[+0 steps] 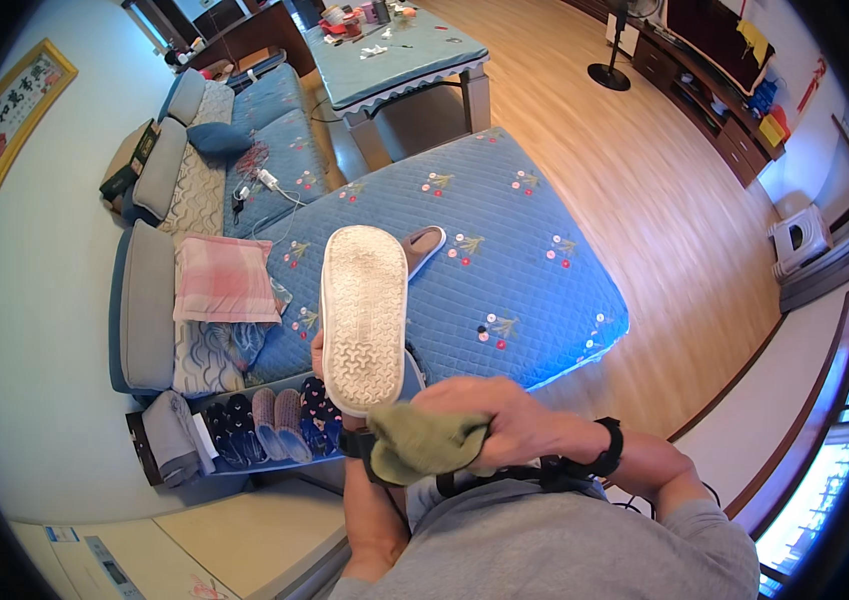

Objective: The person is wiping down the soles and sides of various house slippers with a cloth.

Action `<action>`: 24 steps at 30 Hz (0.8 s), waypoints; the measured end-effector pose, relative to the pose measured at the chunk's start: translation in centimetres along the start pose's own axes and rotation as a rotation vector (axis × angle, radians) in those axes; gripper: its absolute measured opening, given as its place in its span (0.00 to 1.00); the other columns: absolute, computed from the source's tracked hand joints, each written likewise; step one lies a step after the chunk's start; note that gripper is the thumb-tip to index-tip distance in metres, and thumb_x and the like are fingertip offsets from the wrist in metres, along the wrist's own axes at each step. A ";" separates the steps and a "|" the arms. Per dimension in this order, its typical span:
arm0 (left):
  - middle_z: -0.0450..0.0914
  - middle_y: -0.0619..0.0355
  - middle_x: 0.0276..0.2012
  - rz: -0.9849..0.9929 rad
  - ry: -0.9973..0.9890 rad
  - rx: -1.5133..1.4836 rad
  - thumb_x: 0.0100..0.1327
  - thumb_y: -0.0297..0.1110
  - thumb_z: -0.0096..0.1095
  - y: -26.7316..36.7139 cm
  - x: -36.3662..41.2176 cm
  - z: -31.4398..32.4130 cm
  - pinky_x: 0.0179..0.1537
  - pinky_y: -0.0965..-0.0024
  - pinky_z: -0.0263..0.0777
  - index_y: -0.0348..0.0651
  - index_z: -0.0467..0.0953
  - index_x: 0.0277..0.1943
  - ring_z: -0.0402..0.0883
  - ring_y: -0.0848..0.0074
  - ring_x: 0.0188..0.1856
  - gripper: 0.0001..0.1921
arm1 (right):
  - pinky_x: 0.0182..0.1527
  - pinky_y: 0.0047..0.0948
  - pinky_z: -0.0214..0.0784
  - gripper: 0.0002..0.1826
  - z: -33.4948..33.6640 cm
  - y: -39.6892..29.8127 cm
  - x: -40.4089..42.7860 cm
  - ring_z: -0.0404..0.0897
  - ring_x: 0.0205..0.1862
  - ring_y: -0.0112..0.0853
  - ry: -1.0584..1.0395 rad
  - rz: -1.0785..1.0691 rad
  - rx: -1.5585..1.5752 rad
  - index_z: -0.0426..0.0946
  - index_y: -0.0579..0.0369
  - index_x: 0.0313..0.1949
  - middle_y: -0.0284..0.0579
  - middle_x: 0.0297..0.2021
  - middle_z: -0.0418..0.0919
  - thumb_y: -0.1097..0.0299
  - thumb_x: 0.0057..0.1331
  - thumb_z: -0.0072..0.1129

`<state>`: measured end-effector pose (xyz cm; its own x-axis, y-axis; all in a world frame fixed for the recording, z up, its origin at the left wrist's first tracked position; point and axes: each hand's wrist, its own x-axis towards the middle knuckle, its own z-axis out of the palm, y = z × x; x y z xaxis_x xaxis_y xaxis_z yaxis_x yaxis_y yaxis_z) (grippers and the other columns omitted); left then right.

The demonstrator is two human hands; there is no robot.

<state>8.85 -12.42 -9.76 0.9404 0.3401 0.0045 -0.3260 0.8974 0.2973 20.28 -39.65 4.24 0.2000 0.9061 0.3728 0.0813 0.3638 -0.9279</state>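
Note:
My left hand (318,354) grips a slipper (364,322) from behind, its pale textured sole turned up towards me; most of the hand is hidden behind it. The sole looks soiled in places. In my right hand (503,420) is a bunched green cloth (424,442), close to the sole's lower end. Beyond the held slipper, a brown slipper with a white rim (424,249) lies on the blue quilted sofa cover (514,277), partly hidden.
Several pairs of slippers (274,420) and folded grey cloth (169,435) lie at the left on a blue surface. A pink checked cushion (225,279) rests on the sofa. White adapters with cables (268,178) lie farther back, near a covered table (402,64).

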 end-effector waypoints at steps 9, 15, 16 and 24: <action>0.76 0.33 0.66 0.032 -0.114 -0.302 0.69 0.49 0.48 -4.1 1.2 6.1 0.69 0.44 0.71 0.30 0.64 0.74 0.81 0.45 0.63 0.38 | 0.63 0.41 0.73 0.30 -2.8 1.2 2.8 0.81 0.60 0.45 0.423 -0.157 -0.583 0.80 0.55 0.60 0.52 0.58 0.81 0.79 0.56 0.70; 0.82 0.34 0.59 -0.096 0.149 0.005 0.71 0.51 0.43 -2.1 0.2 4.0 0.65 0.42 0.75 0.30 0.73 0.68 0.85 0.46 0.57 0.35 | 0.57 0.42 0.75 0.34 2.0 0.5 1.2 0.81 0.55 0.51 0.069 -0.109 -0.627 0.80 0.52 0.61 0.52 0.58 0.81 0.75 0.51 0.72; 0.82 0.34 0.59 -0.092 0.155 0.003 0.70 0.52 0.42 -1.9 0.1 3.2 0.64 0.43 0.76 0.30 0.73 0.68 0.85 0.46 0.57 0.35 | 0.57 0.41 0.75 0.33 1.9 0.2 0.9 0.82 0.54 0.50 0.003 -0.078 -0.525 0.81 0.52 0.61 0.51 0.57 0.81 0.75 0.51 0.72; 0.86 0.47 0.51 0.303 0.243 0.326 0.79 0.47 0.43 -5.4 -0.9 10.3 0.56 0.55 0.83 0.36 0.79 0.59 0.88 0.61 0.49 0.24 | 0.57 0.41 0.75 0.33 -0.9 -2.6 5.0 0.83 0.55 0.47 0.393 -0.208 -0.625 0.82 0.54 0.60 0.52 0.57 0.83 0.74 0.52 0.77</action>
<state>10.75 -20.44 -1.51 0.7455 0.6624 -0.0742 -0.4972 0.6268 0.6000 21.99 -36.22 8.53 0.4438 0.6464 0.6207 0.6686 0.2224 -0.7096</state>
